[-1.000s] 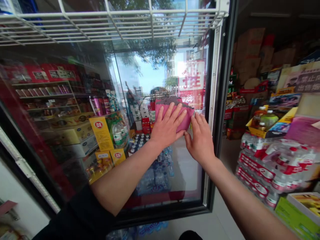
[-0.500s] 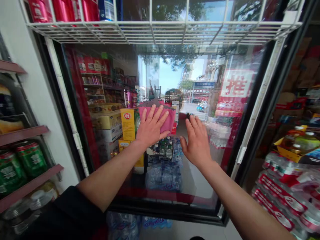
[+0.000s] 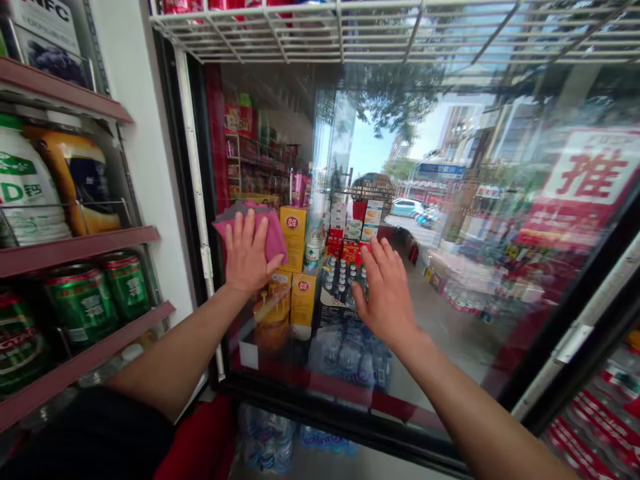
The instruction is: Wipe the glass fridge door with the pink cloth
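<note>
Your left hand [image 3: 249, 253] is spread flat on the pink cloth [image 3: 273, 235] against the glass door [image 3: 465, 267]; your right hand [image 3: 384, 293] is open, fingers spread. Light palm pressure could let the cloth slip.

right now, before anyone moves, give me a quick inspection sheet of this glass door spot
surface: glass door pane in a black frame, showing shop shelves and street reflections
job's things: pink cloth, grey on one side, pressed on the glass
clutter: yellow cartons show in the glass; reflected or behind it, cannot tell
grippers: left hand flat over the cloth; right hand open, fingers spread, holding nothing, contact with the glass unclear
cables: nothing seen
surroundings: green cans on red shelves at left, white wire shelf above, bottled water below
</note>
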